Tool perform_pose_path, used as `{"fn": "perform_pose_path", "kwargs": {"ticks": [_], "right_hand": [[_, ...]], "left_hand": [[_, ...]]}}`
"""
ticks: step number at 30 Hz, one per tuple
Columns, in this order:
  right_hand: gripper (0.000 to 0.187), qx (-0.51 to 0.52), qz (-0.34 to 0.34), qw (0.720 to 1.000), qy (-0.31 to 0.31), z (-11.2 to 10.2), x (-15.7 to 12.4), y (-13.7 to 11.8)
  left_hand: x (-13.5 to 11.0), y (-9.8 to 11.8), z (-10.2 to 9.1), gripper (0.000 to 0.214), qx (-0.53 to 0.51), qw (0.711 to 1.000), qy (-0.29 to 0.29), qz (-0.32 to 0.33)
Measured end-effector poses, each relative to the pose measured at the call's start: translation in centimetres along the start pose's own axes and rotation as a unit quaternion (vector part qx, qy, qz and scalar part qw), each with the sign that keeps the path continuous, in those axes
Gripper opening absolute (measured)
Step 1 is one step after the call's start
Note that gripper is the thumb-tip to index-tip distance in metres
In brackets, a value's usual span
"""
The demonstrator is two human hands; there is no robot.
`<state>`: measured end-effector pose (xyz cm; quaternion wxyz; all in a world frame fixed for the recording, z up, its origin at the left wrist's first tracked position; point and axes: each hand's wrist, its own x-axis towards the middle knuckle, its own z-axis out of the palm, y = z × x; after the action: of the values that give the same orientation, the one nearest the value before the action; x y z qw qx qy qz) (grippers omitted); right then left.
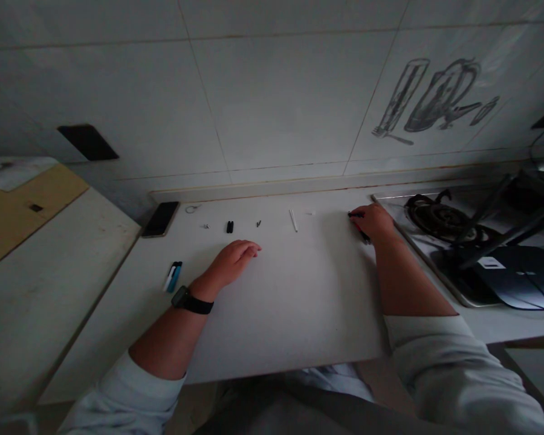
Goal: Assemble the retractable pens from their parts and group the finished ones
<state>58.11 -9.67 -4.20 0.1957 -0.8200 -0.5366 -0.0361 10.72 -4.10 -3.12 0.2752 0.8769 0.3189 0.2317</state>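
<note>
My left hand (236,261), a dark watch (191,299) on its wrist, rests on the white tabletop (290,320) with its fingers together and curled; nothing shows in it. At the right, my right hand (375,223) is closed over a slim black-and-red tool (362,234), most of which the fingers hide. Between the hands lie a thin white stick (293,220) and a tiny pale piece (310,213). Beyond my left hand are small dark screws (258,223), two short black pieces (229,227), small silvery parts (207,226) and a thin ring (191,209).
A phone (161,219) lies at the back left corner. White and blue pens (173,277) lie left of my watch. A gas stove (439,217) and a dark flat panel (517,275) are at the right. The tiled wall (281,109) bounds the back.
</note>
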Motion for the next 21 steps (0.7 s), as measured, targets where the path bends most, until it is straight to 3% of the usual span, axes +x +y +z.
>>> {"fn": "perform_pose_path", "kwargs": {"ticks": [3,5,8,11,14,18,21], "right_hand": [[0.025,-0.02,0.021,1.0,0.011,-0.5,0.0,-0.7],[0.024,0.005,0.011,0.998,0.068,-1.2,0.0,-1.7],[0.026,0.085,-0.051,0.975,0.2,-2.5,-0.3,-4.4],[0.027,0.165,-0.127,0.95,0.231,-3.4,-1.9,-8.3],[0.027,0.24,-0.201,0.933,0.177,-3.1,-4.5,-12.8],[0.027,0.264,-0.339,0.902,-0.041,-1.0,-7.9,-17.7],[0.027,0.251,-0.395,0.867,-0.171,0.7,-9.0,-19.2]], "left_hand": [[0.0,-0.2,0.1,0.035,0.005,1.0,0.003,0.013],[0.1,-0.1,0.2,0.032,0.014,1.0,0.007,0.026],[0.2,0.3,0.2,0.023,0.038,0.998,0.018,0.04],[0.3,0.7,0.2,0.015,0.057,0.997,0.023,0.047],[0.4,1.1,-0.1,0.015,0.065,0.997,0.022,0.035],[0.2,2.1,-0.7,0.017,0.081,0.996,0.029,-0.011],[0.1,2.4,-1.6,0.015,0.12,0.991,0.054,-0.033]]}}
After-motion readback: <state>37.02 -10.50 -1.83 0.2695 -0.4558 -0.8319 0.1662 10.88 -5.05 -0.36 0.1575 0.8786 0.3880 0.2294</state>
